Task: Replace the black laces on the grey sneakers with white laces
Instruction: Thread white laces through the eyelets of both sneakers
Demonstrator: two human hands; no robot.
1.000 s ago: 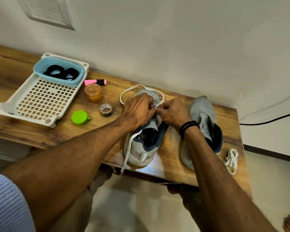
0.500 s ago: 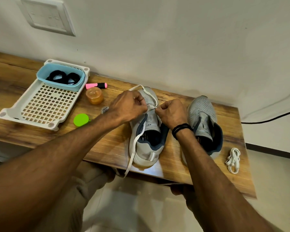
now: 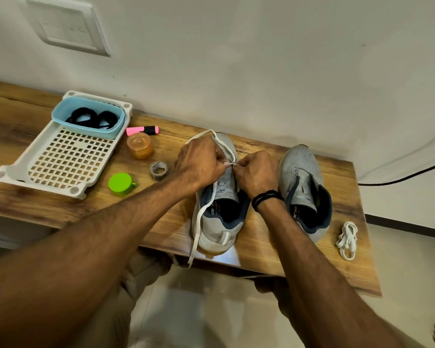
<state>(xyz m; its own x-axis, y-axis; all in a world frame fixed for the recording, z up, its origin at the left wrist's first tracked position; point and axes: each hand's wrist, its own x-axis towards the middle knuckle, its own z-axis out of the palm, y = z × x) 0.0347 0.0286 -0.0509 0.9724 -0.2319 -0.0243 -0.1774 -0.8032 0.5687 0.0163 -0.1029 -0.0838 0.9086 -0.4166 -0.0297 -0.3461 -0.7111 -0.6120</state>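
Two grey sneakers stand on the wooden table, toes to the wall. Over the left sneaker (image 3: 217,222) my left hand (image 3: 199,163) and my right hand (image 3: 256,173) meet at the eyelets, both pinching the white lace (image 3: 199,222). One end of that lace loops past the toe, the other hangs down the shoe's left side over the table edge. The right sneaker (image 3: 305,189) has no lace. A bundled white lace (image 3: 347,239) lies to its right. Black laces (image 3: 91,118) sit coiled in the blue tub (image 3: 60,115).
A white perforated tray (image 3: 60,159) holds the blue tub at the table's left. Near it lie a pink highlighter (image 3: 142,130), an orange jar (image 3: 139,146), a tape roll (image 3: 158,170) and a green cap (image 3: 121,184). A black cable (image 3: 399,179) runs along the wall at right.
My left hand has moved right, back against my right hand at the eyelets. The lace loop past the toe has shifted with it.
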